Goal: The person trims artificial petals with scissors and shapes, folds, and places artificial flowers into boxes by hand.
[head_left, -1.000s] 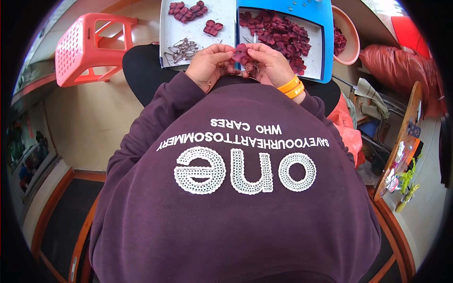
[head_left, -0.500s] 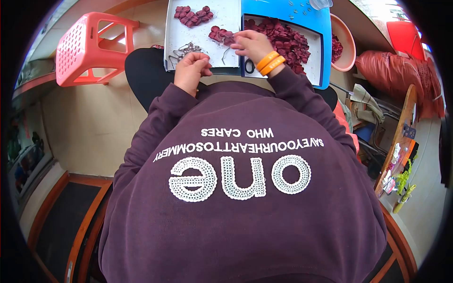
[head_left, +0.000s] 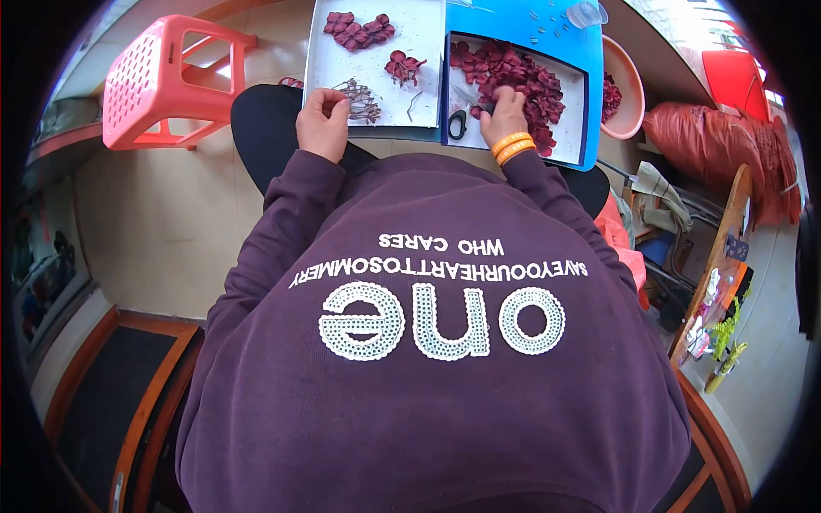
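Note:
My left hand (head_left: 323, 124) is at the near left edge of the white tray (head_left: 432, 51), thumb and fingers pinched together; whatever is between them is too small to make out. Right beside it lies a bunch of thin brownish stems (head_left: 361, 98). My right hand (head_left: 505, 117) reaches down into a pile of dark red petals (head_left: 534, 81) in the dark-rimmed box, fingers drawn together, their tips partly hidden. Just left of it lie scissors with black handles (head_left: 457, 126). Two groups of dark red flowers (head_left: 357, 32) (head_left: 404, 68) rest in the white tray, the nearer one with stems.
Small bits and a clear plastic cup (head_left: 587, 13) sit on the blue surface (head_left: 513, 19). To the right is a pink basin (head_left: 631, 85) holding more red flowers. A pink stool (head_left: 145, 81) stands at left, and a red bag (head_left: 710, 137) at far right.
My right hand has left the flower in the white tray and moved right and down to the petal pile. My left hand has shifted left. The flower now lies released in the tray.

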